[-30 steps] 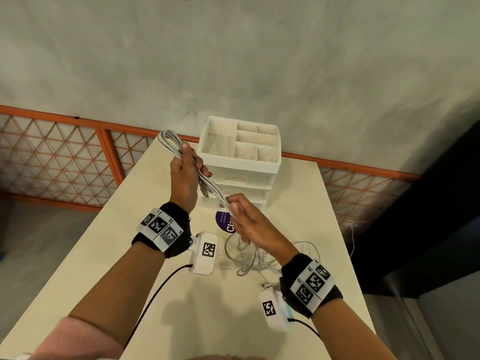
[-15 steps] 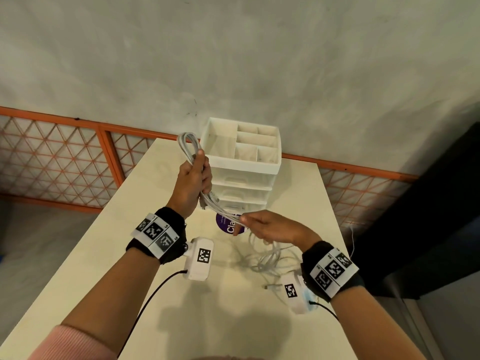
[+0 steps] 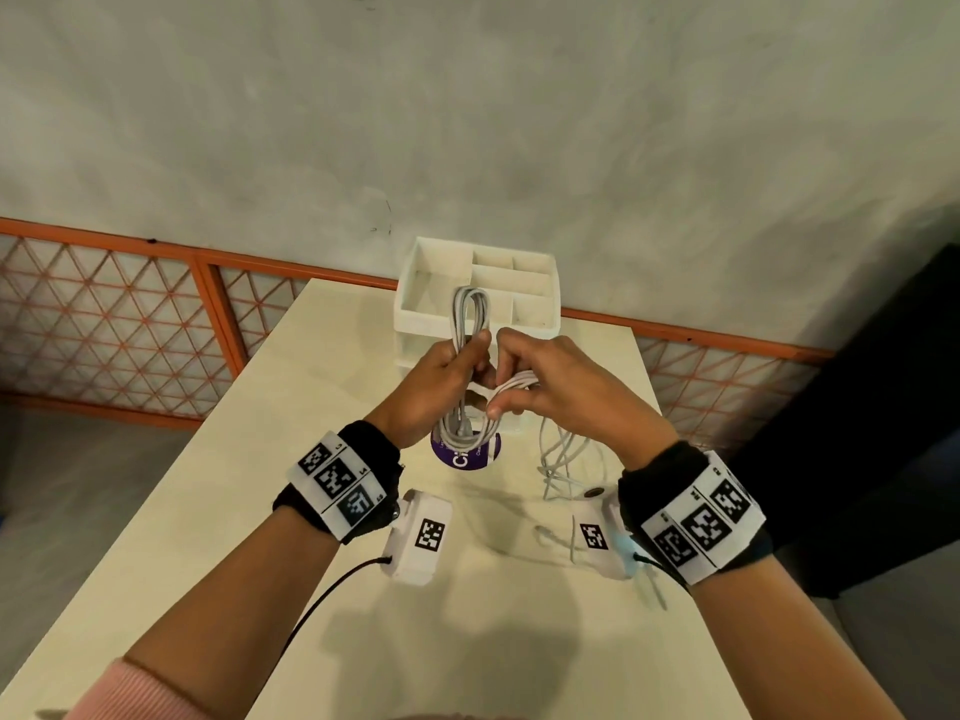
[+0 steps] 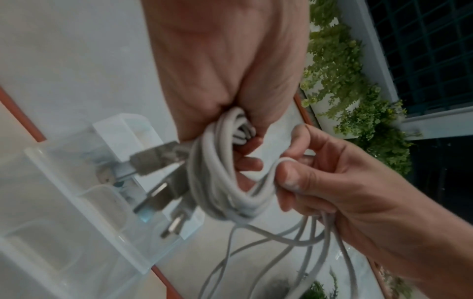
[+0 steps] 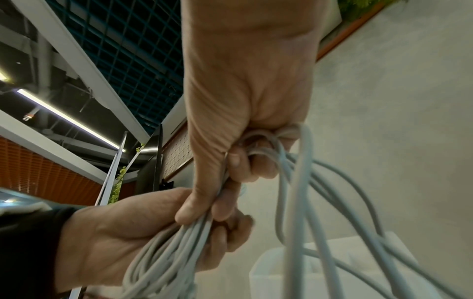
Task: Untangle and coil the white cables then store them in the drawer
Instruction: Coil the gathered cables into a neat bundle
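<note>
My left hand grips a looped bundle of white cable upright in front of the white drawer unit. My right hand is right beside it and pinches loose strands drawn across the bundle's middle. The rest of the white cables hang from my right hand down to the table. In the left wrist view the coil shows two metal USB plugs sticking out, with the right hand pinching a strand. The right wrist view shows my right hand curled round the strands and the left hand round the bundle.
The drawer unit stands at the far end of the cream table, its top tray divided into compartments. A purple round disc lies in front of it. An orange lattice railing runs behind; the table's right edge drops to a dark floor.
My left hand moved right with the bundle, to in front of the drawer unit. My right hand rose from near the table to meet it, drawing the loose strands across the bundle.
</note>
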Action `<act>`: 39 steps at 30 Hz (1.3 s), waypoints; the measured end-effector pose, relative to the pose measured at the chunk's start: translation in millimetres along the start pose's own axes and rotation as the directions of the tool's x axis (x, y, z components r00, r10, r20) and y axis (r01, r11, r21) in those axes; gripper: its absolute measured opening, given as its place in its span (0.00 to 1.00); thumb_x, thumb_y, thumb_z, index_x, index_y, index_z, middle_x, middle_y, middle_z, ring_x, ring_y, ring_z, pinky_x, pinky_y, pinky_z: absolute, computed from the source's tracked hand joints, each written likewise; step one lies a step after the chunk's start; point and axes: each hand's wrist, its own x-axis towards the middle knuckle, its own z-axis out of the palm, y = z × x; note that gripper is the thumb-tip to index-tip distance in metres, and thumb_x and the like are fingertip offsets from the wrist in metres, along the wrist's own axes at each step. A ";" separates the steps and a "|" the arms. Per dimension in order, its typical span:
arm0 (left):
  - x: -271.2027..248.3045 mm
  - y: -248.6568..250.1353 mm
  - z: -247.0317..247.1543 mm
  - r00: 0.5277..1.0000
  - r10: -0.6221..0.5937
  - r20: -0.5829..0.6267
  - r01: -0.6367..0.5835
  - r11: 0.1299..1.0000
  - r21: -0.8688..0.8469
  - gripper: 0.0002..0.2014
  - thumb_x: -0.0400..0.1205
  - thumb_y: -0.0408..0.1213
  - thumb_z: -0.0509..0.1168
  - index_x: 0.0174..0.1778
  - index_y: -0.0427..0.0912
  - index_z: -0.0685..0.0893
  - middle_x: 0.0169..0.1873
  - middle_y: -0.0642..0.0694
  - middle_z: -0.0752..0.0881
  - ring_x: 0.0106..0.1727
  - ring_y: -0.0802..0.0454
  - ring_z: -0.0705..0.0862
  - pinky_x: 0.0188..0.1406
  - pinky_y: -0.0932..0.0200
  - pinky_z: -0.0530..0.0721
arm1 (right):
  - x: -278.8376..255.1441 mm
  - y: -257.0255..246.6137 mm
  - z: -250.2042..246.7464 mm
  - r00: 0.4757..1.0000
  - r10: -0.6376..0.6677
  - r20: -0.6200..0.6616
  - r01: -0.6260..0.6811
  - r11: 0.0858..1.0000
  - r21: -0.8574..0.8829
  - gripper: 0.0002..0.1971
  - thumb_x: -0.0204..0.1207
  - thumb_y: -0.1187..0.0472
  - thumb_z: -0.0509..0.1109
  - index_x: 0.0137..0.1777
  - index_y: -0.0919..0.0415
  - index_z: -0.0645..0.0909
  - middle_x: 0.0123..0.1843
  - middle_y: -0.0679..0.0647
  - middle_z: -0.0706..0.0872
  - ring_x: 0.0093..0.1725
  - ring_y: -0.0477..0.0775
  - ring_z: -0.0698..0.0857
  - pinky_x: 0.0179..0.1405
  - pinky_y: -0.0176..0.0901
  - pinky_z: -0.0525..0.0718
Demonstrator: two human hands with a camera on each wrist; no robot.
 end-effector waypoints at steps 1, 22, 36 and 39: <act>-0.5 0.2 0.5 1.000 -0.009 -0.003 0.009 1.000 -0.013 0.26 0.88 0.46 0.50 0.40 0.25 0.77 0.32 0.39 0.85 0.36 0.47 0.87 0.39 0.56 0.88 | 0.2 -2.0 -0.4 1.000 -0.008 0.008 0.009 1.000 -0.028 0.15 0.66 0.60 0.80 0.41 0.57 0.74 0.39 0.52 0.87 0.40 0.48 0.86 0.43 0.45 0.84; -22.4 -8.4 -3.7 0.986 -0.069 0.154 0.055 0.995 0.089 0.24 0.88 0.47 0.51 0.30 0.37 0.74 0.16 0.48 0.72 0.17 0.54 0.63 0.20 0.62 0.71 | -7.2 8.6 -14.4 0.952 0.198 0.235 -0.194 0.980 -0.044 0.17 0.69 0.45 0.76 0.40 0.60 0.83 0.24 0.49 0.79 0.24 0.46 0.74 0.31 0.42 0.74; -24.6 -11.2 13.9 0.932 -0.263 0.249 0.249 0.965 0.089 0.43 0.78 0.68 0.27 0.41 0.36 0.76 0.14 0.50 0.69 0.18 0.55 0.58 0.22 0.62 0.68 | 1.1 10.6 -22.0 0.988 0.042 0.150 -0.063 0.988 0.138 0.04 0.78 0.58 0.70 0.45 0.57 0.86 0.36 0.45 0.88 0.34 0.38 0.80 0.40 0.32 0.76; -22.8 -9.1 12.8 0.924 -0.304 0.231 0.290 0.953 0.092 0.42 0.77 0.69 0.26 0.33 0.38 0.74 0.15 0.50 0.66 0.17 0.56 0.58 0.20 0.65 0.64 | 3.6 8.1 -16.6 0.996 0.038 0.083 -0.046 0.994 0.100 0.08 0.76 0.56 0.72 0.48 0.62 0.87 0.42 0.54 0.90 0.39 0.43 0.85 0.46 0.40 0.83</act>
